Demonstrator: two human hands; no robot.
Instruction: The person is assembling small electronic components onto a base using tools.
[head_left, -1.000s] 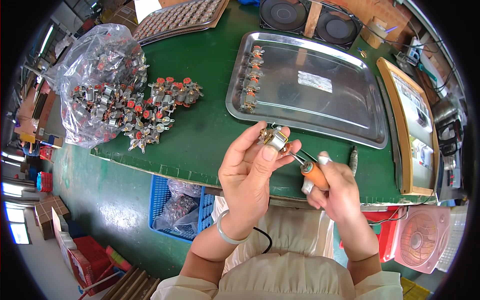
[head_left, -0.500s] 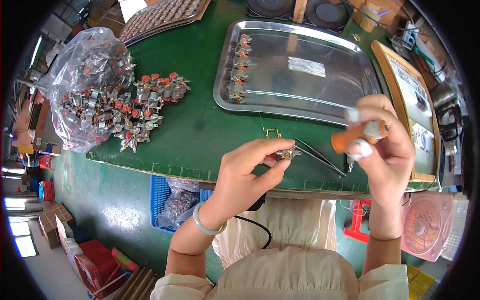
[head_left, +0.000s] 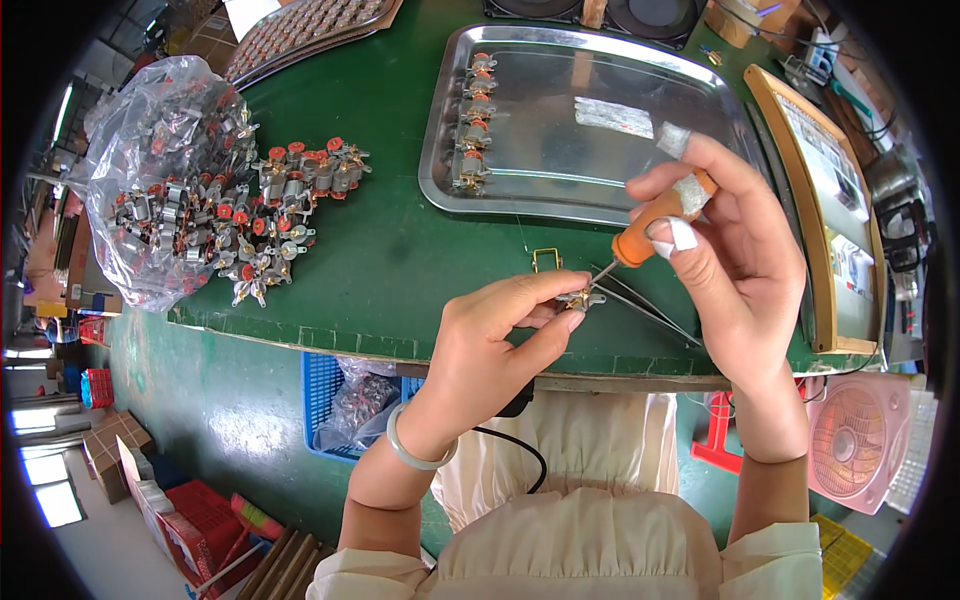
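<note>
My left hand (head_left: 500, 335) pinches a small metal motor-like part (head_left: 578, 299) with silvery tabs between thumb and fingers, just above the green table. In my right hand (head_left: 745, 275) is a screwdriver (head_left: 650, 228) with an orange handle bound in pale tape. Its thin shaft slants down to the left, and the tip meets the part; the exact contact is too small to make out. White wrapping covers two fingertips of that hand. Tweezers (head_left: 650, 318) lie on the table beneath the screwdriver, close to a small yellow wire frame (head_left: 546, 258).
A steel tray (head_left: 540, 205) carries a column of similar parts along its left side. Further left, a loose pile of parts (head_left: 280, 215) spills from a clear plastic bag (head_left: 150, 110). A wooden frame (head_left: 805, 210) stands at the right; a blue basket (head_left: 320, 400) sits below the table edge.
The screwdriver has swung left and down, from blurred and apart to its tip at the part. My left hand keeps its pinch. The whole view has shifted slightly.
</note>
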